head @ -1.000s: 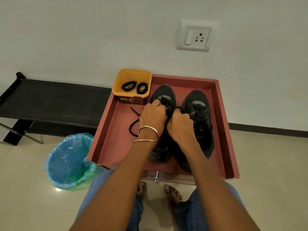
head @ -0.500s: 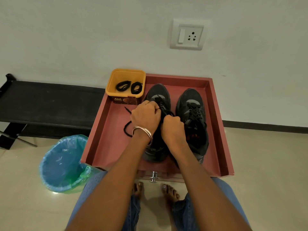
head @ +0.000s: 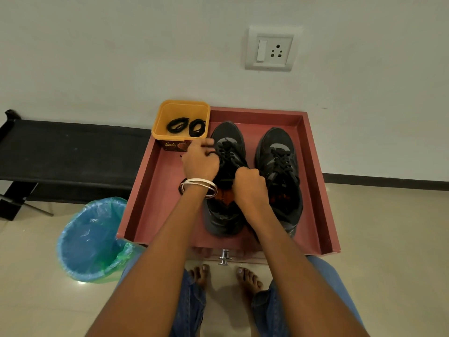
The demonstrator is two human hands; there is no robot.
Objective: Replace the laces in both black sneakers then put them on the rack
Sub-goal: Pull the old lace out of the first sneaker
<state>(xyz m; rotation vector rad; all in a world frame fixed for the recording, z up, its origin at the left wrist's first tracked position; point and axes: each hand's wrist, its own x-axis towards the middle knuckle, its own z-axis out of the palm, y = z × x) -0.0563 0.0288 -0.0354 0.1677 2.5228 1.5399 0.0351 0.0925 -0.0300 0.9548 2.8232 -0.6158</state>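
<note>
- Inside the red tray [head: 313,166], w/ its back wall against the white wall, we see both black sneakers side by side, toes toward that back wall.
- Left sneaker [head: 226,215] sits mid-tray; right sneaker [head: 279,154] just beside it, laced.
- Left hand [head: 200,161], bangles at wrist, fingers curled, pinches the lace [head: 224,152] by the left sneaker's upper eyelets.
- Right hand [head: 250,184] is fisted over the left sneaker's opening, near the tongue; we can't tell what it holds.
- Yellow tub [head: 181,113] in the tray's back-left corner holds two coiled black laces [head: 187,126].
- Blue bin [head: 92,239] stands left of the tray's front; black rack [head: 73,152] left of the tray, along the wall.
</note>
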